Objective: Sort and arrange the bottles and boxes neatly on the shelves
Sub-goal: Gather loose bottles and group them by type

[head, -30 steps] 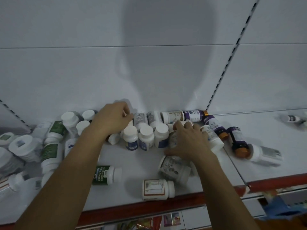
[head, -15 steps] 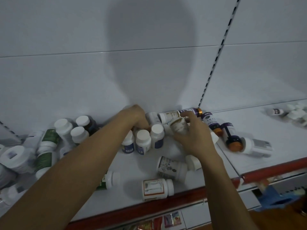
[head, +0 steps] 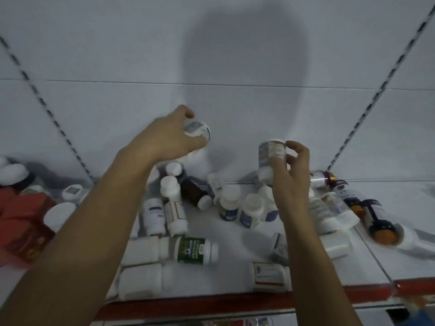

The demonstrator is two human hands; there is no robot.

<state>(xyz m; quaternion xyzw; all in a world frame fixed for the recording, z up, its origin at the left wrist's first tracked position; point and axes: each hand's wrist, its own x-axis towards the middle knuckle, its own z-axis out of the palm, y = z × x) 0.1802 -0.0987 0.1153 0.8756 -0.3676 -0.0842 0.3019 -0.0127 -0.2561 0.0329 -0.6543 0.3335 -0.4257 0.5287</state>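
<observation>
Left bottle: white, lifted clear of the shelf, over its back-left part, in front of the back panel.
Left hand: fingers and thumb curled round that bottle, grasping it from the side.
Right bottle: also in the air, over the back of the shelf right of middle; which end is its cap I cannot tell.
Right hand: thumb and fingertips pinch the bottle's label, the other fingers loosely bent.
Done so far: little, by my judgement; only a few upright bottles stand together near the middle.
Still to do: most of it. A green-label bottle and plain white ones lie on their sides toward the front-left corner, orange-capped bottles lie jumbled by the right edge, and more are tipped along the back.
Boxes: red, heaped at the left edge, not lined up.
Progress: early; sorting by kind has hardly begun.
</observation>
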